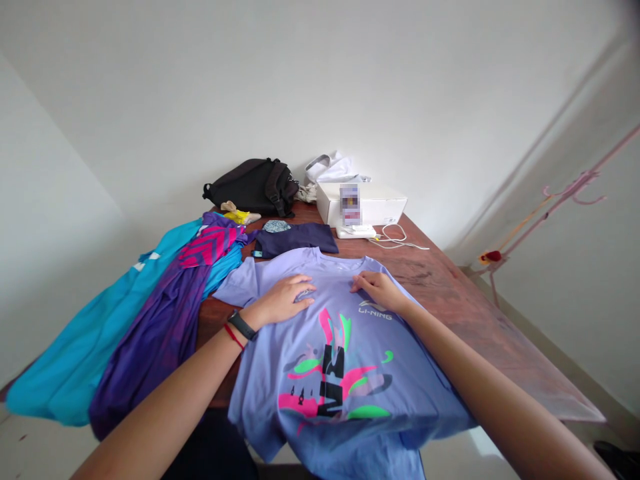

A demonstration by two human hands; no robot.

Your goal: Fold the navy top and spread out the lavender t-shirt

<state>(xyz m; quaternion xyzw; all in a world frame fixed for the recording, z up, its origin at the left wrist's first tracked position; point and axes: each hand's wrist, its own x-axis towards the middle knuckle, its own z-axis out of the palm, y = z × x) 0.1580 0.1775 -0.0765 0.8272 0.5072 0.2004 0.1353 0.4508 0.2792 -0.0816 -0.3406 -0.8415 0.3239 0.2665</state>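
Left hand (283,301) and right hand (380,291) flat on the lilac T-shirt (320,400) below its collar (320,257), fingers (363,281) spread, holding nothing, long axis running bodyward.

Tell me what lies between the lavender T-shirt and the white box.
In the head view, a small white device with a white cable lies on the wooden table between the lavender T-shirt and the white box.
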